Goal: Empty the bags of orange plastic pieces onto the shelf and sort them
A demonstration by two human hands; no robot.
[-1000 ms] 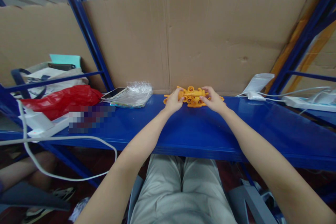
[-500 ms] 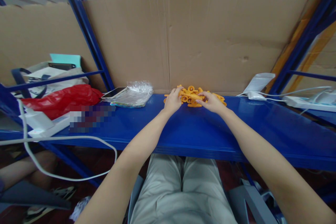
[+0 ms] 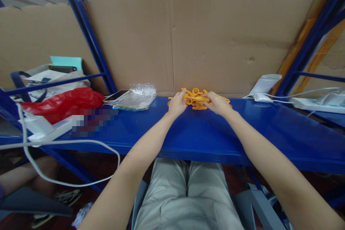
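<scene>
A small heap of orange plastic parts point(image 3: 197, 97) lies at the back of the blue shelf point(image 3: 199, 133), against the cardboard wall. My left hand point(image 3: 177, 103) curls round the heap's left side, fingers closed on the parts. My right hand point(image 3: 218, 103) lies on the heap's right side, fingers bent over the pieces and pinching one at the front. Both forearms reach straight out from my lap.
A clear plastic bag point(image 3: 138, 97) and a phone point(image 3: 117, 95) lie left of the heap. Further left are a red bag point(image 3: 63, 103), a white charger and cable point(image 3: 40, 129). A white pouch point(image 3: 265, 84) and power strip point(image 3: 315, 105) sit right. Another person's leg point(image 3: 24, 176) shows below left.
My right hand slid left across the heap, its fingers now closing on the front pieces. My left hand stayed gripping the left side.
</scene>
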